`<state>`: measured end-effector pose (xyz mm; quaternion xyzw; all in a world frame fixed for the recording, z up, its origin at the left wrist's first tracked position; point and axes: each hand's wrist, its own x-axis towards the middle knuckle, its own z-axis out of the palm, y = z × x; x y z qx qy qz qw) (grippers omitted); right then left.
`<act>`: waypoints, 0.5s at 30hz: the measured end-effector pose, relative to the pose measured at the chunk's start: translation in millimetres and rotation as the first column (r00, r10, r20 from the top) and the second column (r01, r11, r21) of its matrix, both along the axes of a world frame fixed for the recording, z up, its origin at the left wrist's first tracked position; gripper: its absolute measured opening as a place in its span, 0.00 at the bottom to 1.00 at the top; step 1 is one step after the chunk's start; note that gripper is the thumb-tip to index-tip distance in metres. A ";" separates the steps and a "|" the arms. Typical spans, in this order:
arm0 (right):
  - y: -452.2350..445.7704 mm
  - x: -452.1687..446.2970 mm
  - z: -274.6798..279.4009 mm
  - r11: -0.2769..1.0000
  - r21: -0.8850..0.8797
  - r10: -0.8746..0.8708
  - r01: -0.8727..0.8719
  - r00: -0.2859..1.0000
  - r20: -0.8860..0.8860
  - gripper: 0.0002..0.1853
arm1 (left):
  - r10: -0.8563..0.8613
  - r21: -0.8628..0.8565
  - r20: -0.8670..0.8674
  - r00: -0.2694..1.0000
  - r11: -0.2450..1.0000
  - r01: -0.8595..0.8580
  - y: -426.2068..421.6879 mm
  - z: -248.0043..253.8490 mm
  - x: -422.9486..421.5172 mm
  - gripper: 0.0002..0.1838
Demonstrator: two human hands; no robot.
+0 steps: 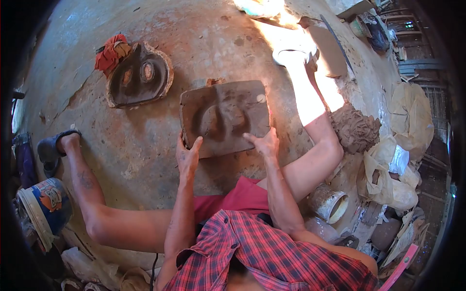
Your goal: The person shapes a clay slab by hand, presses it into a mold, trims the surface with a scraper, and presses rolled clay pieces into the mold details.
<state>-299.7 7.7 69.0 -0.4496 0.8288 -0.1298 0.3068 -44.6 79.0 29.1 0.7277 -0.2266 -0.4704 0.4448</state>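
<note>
A thick rectangular slab of brown wet clay, with two rounded hollows in its face, is held between my hands in the middle of the view. My left hand grips its lower left corner, thumb on the face. On the lower right corner my right hand holds the same way; the fingers of both hands are mostly hidden behind the slab. Up and to the left lies a rough-edged mould with a dark, two-lobed hollow. A red-orange cloth lies against the mould's upper left edge.
Beyond my right knee sits a heap of wet clay. A dirty pot lies on its side near plastic bags. At the left stands a blue bucket. A flat brown slab lies beside my sunlit right foot.
</note>
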 end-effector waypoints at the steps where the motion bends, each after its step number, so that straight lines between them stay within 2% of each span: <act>1: 0.4 -1.4 0.8 0.999 0.036 0.018 -0.018 1.000 0.000 0.42 | -0.022 -0.022 -0.037 0.999 1.000 0.021 3.7 0.9 1.1 0.47; 2: 3.4 0.8 -0.2 0.999 0.046 0.014 -0.013 1.000 -0.004 0.42 | -0.026 -0.012 -0.042 0.999 1.000 0.026 7.3 3.3 -0.7 0.47; 4: -3.4 8.8 -1.1 0.996 0.064 -0.055 0.063 0.990 -0.130 0.40 | 0.006 0.036 0.061 0.998 0.999 -0.008 2.0 7.7 -5.9 0.47; 8: -3.8 9.3 2.4 0.999 0.018 -0.047 0.049 0.993 -0.107 0.43 | 0.009 -0.007 0.018 1.000 1.000 -0.009 -0.2 -2.4 -1.0 0.47; 10: -5.4 8.0 10.4 1.000 -0.003 0.007 -0.007 0.992 -0.127 0.43 | 0.009 -0.015 -0.087 0.996 1.000 -0.011 0.7 -0.5 0.5 0.46; 13: -15.7 3.2 0.6 0.998 0.059 0.024 -0.016 0.989 -0.143 0.42 | 0.028 0.002 -0.029 0.999 1.000 -0.028 3.5 3.9 -4.5 0.46; 15: -20.2 6.4 -4.3 0.999 0.032 0.019 -0.014 0.987 -0.162 0.42 | 0.027 -0.009 -0.049 0.998 1.000 -0.027 -0.6 8.5 -2.4 0.46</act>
